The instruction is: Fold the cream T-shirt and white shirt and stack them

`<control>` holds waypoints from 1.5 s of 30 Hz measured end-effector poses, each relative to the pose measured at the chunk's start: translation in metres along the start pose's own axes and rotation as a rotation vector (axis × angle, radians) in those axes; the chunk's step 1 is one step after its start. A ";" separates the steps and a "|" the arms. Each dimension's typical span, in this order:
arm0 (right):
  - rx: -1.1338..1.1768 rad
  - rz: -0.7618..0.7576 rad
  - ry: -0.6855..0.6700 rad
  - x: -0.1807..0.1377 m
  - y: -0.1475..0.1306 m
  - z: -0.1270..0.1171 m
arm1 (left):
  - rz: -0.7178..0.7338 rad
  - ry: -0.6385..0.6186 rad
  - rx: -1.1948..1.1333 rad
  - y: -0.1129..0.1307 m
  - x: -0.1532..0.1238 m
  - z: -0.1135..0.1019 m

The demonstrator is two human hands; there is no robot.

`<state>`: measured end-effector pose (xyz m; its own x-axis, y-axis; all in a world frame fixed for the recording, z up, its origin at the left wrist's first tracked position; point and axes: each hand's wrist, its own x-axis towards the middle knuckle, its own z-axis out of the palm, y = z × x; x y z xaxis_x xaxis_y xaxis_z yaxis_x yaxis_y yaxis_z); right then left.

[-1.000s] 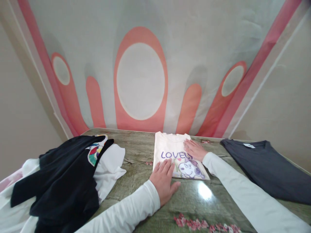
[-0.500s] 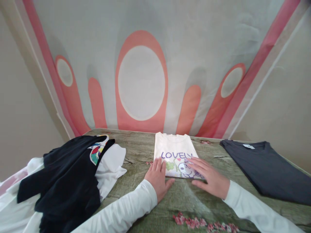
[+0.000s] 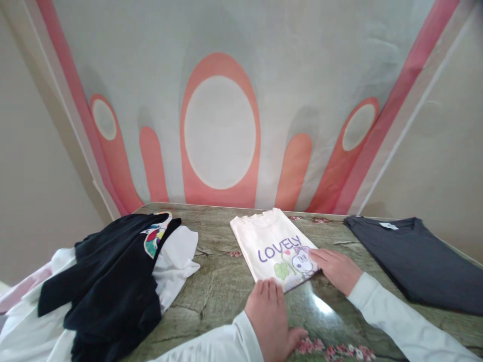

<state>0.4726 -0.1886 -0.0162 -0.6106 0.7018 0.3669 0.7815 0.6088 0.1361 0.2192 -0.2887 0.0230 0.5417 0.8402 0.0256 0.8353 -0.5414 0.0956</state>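
Observation:
A folded cream T-shirt [image 3: 269,241] printed with "LOVELY" and a cartoon dog lies on the green table [image 3: 222,281], turned at an angle with its collar to the upper left. My left hand [image 3: 271,317] rests flat at its near edge, fingertips under or against the hem. My right hand [image 3: 335,269] touches the shirt's right corner, fingers together and slightly curled. Both arms wear white sleeves.
A heap of black and white clothes [image 3: 109,281] with a colourful print covers the table's left side. A dark grey T-shirt [image 3: 411,256] lies flat at the right. A patterned pink and grey wall hanging [image 3: 219,130] stands behind the table.
The folded shirt has been turned anticlockwise and shifted slightly right. My left hand moved from its left side to its near edge; my right hand moved to its right corner.

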 end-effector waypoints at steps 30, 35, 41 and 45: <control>0.239 0.019 -0.089 0.015 -0.033 -0.013 | -0.074 0.219 0.115 -0.115 0.046 0.011; 0.252 0.076 -0.174 0.016 -0.043 -0.012 | -0.157 0.220 0.100 -0.130 0.053 0.014; 0.268 0.084 -0.187 0.017 -0.040 -0.009 | -0.254 0.216 0.101 -0.144 0.058 0.017; 0.266 0.092 -0.180 0.018 -0.041 -0.014 | -0.219 0.332 0.153 -0.139 0.056 0.010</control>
<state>0.4312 -0.2059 -0.0021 -0.5707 0.7977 0.1950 0.7878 0.5989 -0.1440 0.1345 -0.1665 0.0013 0.3109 0.8865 0.3426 0.9452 -0.3261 -0.0138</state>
